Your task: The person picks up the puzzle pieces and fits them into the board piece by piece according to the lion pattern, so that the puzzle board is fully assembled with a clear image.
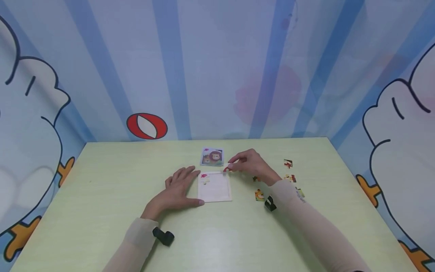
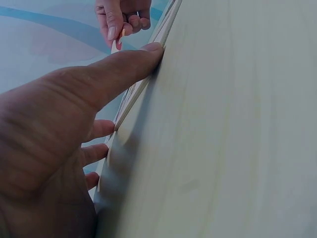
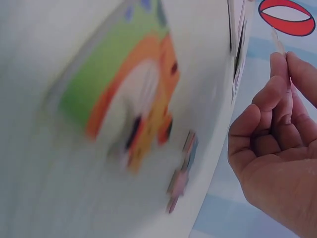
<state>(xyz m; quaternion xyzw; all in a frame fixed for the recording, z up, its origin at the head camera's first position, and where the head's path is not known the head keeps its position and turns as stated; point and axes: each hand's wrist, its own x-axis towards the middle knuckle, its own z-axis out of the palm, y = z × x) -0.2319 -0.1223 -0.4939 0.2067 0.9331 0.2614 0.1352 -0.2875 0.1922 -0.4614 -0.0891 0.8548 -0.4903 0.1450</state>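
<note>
A white puzzle tray (image 1: 217, 191) lies on the table, with a jigsaw piece (image 1: 205, 178) showing a pink patch in its upper left corner. My left hand (image 1: 176, 192) spans the tray's left side, fingers spread, thumb tip at the near left corner. In the left wrist view that thumb (image 2: 126, 67) rests along the tray's edge. Over the far right corner of the tray, my right hand (image 1: 250, 162) pinches a small puzzle piece with red on it (image 1: 226, 169) between thumb and index finger. The piece (image 3: 279, 42) appears edge-on in the right wrist view, its picture mostly hidden.
Just behind the tray lies a picture card (image 1: 212, 157) with a lion on it. Several loose puzzle pieces are scattered right of the tray, among them an orange one (image 1: 259, 195) and a red one (image 1: 288, 163); my right forearm partly covers some. A printed curtain (image 1: 217, 75) stands behind the table.
</note>
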